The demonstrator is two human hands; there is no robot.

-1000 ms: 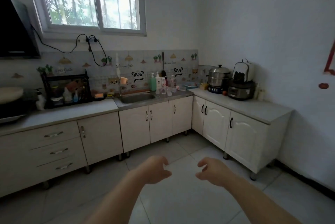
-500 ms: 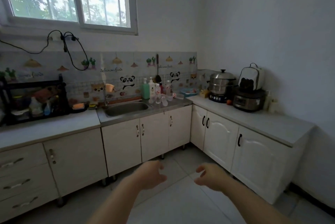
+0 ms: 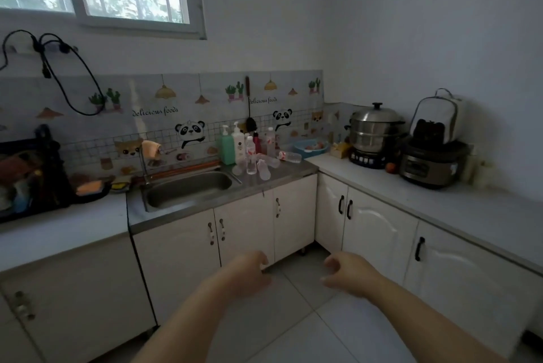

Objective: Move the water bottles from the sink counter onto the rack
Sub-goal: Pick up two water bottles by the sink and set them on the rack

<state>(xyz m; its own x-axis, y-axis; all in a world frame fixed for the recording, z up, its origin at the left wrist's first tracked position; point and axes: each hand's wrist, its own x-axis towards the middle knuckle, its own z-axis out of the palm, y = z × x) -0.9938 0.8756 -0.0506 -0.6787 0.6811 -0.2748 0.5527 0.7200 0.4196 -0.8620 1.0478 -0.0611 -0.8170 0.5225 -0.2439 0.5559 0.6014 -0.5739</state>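
Observation:
Several clear water bottles sit on the steel sink counter [image 3: 288, 176] right of the sink basin [image 3: 188, 189]. One upright bottle [image 3: 250, 155] stands in front, another upright bottle [image 3: 270, 139] behind it, and some lie on their sides, such as a fallen bottle [image 3: 289, 156]. The black dish rack [image 3: 44, 174] stands on the counter at the far left, blurred and filled with items. My left hand [image 3: 246, 273] and my right hand [image 3: 348, 273] hover low in front of the cabinets, both empty with loosely curled fingers, far from the bottles.
A green soap dispenser [image 3: 226, 145] and a white pump bottle [image 3: 238, 142] stand behind the bottles. A blue bowl [image 3: 310, 147], a steamer pot [image 3: 374, 127] and a rice cooker [image 3: 432, 163] occupy the right counter. A faucet [image 3: 143, 161] rises left of the basin. White cabinets line both walls.
The view has moved closer to the sink counter and turned right, so the rack slid to the left edge. Both hands stay low and empty.

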